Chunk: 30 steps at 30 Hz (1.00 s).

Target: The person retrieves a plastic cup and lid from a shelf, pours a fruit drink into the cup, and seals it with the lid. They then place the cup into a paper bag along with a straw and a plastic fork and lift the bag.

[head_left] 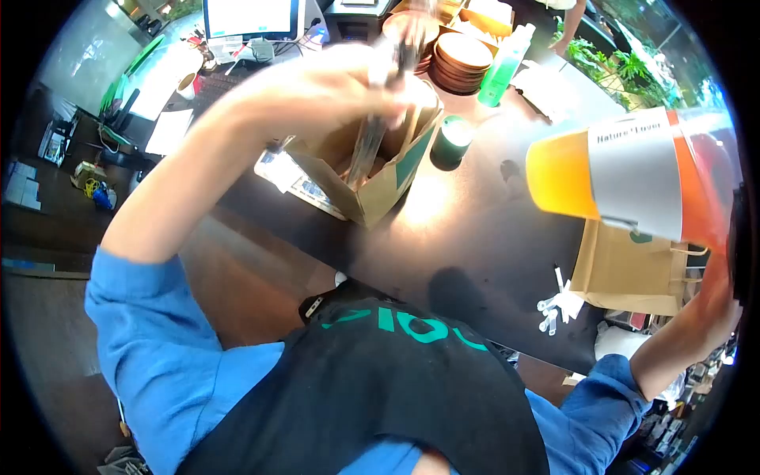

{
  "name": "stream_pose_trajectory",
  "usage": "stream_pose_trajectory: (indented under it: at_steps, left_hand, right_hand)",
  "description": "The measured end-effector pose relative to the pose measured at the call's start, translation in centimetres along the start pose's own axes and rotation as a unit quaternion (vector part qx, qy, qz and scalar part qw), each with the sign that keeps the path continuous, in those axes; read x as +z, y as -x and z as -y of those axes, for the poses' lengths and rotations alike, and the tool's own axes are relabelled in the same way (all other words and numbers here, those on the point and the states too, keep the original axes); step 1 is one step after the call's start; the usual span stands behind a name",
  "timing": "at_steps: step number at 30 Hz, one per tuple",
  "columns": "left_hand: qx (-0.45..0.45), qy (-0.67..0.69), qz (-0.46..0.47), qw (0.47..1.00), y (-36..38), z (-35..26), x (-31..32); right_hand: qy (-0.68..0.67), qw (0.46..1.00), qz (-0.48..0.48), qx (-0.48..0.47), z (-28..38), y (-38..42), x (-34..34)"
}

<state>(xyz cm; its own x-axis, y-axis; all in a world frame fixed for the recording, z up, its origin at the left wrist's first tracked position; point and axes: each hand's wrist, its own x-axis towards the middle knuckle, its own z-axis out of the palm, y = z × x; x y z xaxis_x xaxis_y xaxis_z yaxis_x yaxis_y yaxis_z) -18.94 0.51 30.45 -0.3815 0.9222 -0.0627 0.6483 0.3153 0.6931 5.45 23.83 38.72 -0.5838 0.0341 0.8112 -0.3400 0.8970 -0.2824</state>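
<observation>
My left hand (348, 87), smeared by motion, is closed on a clear, long thing with a dark part, too blurred to name. It is over the open brown paper bag (380, 190), which has clear plastic inside. Close to the camera at the right is a clear cup (637, 174) of yellow-orange drink with a grey "Nature+Lover" sleeve, tilted on its side in view. My right hand (712, 241) holds this cup, its fingers mostly hidden. A dark green can (452, 142) stands right of the bag.
Stacked brown bowls (461, 63) and a green bottle (505, 67) stand at the back of the dark table (491, 237). Another paper bag (625, 269) and small white pieces (558, 305) lie at the right. A monitor (253, 17) is behind. Another person's arm (571, 28) shows top right.
</observation>
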Motion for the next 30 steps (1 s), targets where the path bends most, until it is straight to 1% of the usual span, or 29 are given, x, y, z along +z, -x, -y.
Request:
stream_pose_trajectory:
  at_steps: [1,2,3,4,5,6,8,9,11,13,15,17,19,21,22,23,24,25,26,27,28,29,30]
  left_hand:
    - [0.034,0.048,-0.074,0.996,1.0,-1.2,-0.6]
    - [0.106,0.14,-0.153,0.972,1.8,-2.2,-0.7]
    - [0.109,0.141,-0.152,0.972,2.4,-6.1,-0.7]
    - [0.035,0.09,-0.409,0.908,2.5,-11.8,-0.4]
    - [-0.045,0.033,-0.633,0.772,2.6,-14.7,-0.3]
    - [-0.045,0.034,-0.633,0.772,4.3,-12.7,-1.5]
    - [0.073,0.018,-0.552,0.831,10.6,-4.2,-5.6]
    - [0.132,0.011,-0.505,0.853,11.9,-1.3,-6.0]
    - [-0.019,-0.062,-0.433,0.899,10.4,0.9,-3.2]
    - [-0.014,-0.167,-0.39,0.905,7.8,2.0,-0.9]
    - [-0.006,-0.128,-0.335,0.933,5.9,4.3,0.6]
    - [0.006,-0.097,-0.346,0.933,3.9,7.9,1.4]
    - [0.024,-0.073,-0.354,0.932,3.1,9.4,1.3]
    - [0.024,0.097,-0.319,0.943,3.7,9.3,1.8]
    - [-0.045,0.137,-0.286,0.947,4.3,8.6,1.5]
    - [0.021,0.195,-0.338,0.921,4.1,8.6,2.4]
    - [0.0,0.216,-0.31,0.926,4.3,8.7,2.6]
    - [-0.019,0.238,-0.281,0.929,4.4,8.6,2.5]
    - [-0.02,0.245,-0.27,0.931,4.5,8.9,2.6]
    - [-0.013,0.344,-0.264,0.901,4.6,9.3,2.7]
    - [-0.007,0.439,-0.256,0.861,4.6,9.5,2.8]
    - [-0.051,0.422,-0.245,0.871,4.6,8.8,2.2]
    - [-0.041,0.442,-0.259,0.858,4.4,9.4,2.9]
  right_hand:
    - [0.009,1.0,0.003,-0.003,0.4,-0.3,0.4]
    - [0.019,1.0,0.009,-0.008,0.6,-0.8,0.8]
    - [0.03,0.999,0.013,-0.014,1.0,-1.5,1.3]
    - [0.039,0.999,0.015,-0.021,1.4,-2.1,1.8]
    - [0.046,0.999,0.017,-0.024,1.7,-2.8,2.3]
    - [0.047,0.998,0.018,-0.024,2.6,-3.6,2.9]
    - [0.016,0.988,-0.062,0.141,4.7,-5.9,4.5]
    - [0.025,0.992,-0.055,0.11,4.4,-6.9,5.1]
    - [0.021,0.997,-0.026,0.072,3.7,-8.1,6.9]
    - [0.012,0.998,0.003,0.067,3.2,-8.4,9.5]
    - [0.001,0.998,0.025,0.064,3.0,-7.9,12.2]
    - [-0.012,0.998,0.032,0.061,3.2,-7.1,15.2]
    - [-0.023,0.998,0.019,0.049,3.5,-6.2,17.8]
    - [-0.035,0.999,-0.022,0.035,3.5,-5.1,20.5]
    - [-0.043,0.997,-0.053,0.024,3.4,-4.6,21.6]
    - [-0.052,0.996,-0.076,0.016,3.3,-4.1,22.8]
    - [-0.046,0.996,-0.074,0.027,3.1,-3.7,22.7]
    - [-0.043,0.998,0.047,0.027,2.9,-3.3,21.8]
    - [-0.04,0.984,0.169,0.029,2.9,-2.8,20.7]
    - [-0.04,0.956,0.29,0.032,3.4,-2.8,20.2]
    - [-0.015,0.942,0.331,0.047,3.7,-2.9,19.9]
    - [0.015,0.936,0.349,0.055,3.9,-2.6,20.2]
    - [0.005,0.932,0.357,0.058,3.5,-2.5,20.6]
